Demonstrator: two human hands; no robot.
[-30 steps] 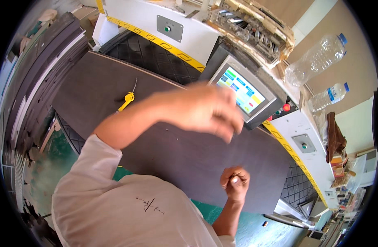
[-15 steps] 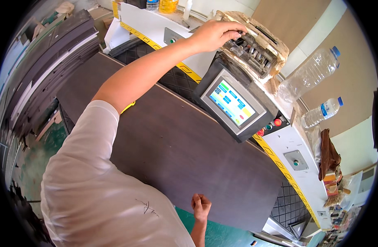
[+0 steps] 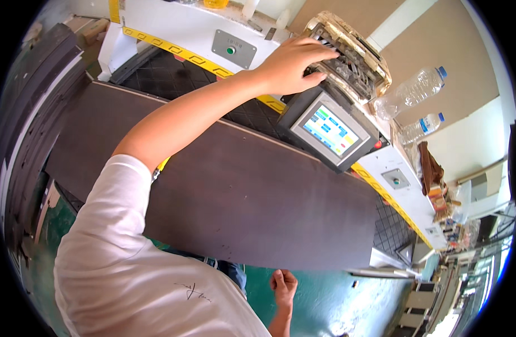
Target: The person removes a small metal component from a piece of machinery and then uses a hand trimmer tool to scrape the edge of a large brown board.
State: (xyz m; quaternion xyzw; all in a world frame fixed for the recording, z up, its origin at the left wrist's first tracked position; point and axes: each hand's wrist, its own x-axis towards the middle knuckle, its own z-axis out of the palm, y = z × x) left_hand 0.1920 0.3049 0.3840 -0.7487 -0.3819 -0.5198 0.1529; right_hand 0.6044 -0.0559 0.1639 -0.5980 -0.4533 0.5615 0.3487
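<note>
Bent at the elbow, a person's left arm point(image 3: 196, 119) is spanning the dark board point(image 3: 263, 202) diagonally, the left hand point(image 3: 291, 64) hovering beyond its far edge, thumb and fingers parting. Just off the near edge, the right hand point(image 3: 284, 285) is forming a loose fist, thumb showing on top.

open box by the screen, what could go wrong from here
The left hand is at the open box of small metal pieces, so a finger might get nicked. A dropped piece could hit the screen beside it. The yellow tool, partly hidden by the left arm, might be knocked.
</note>
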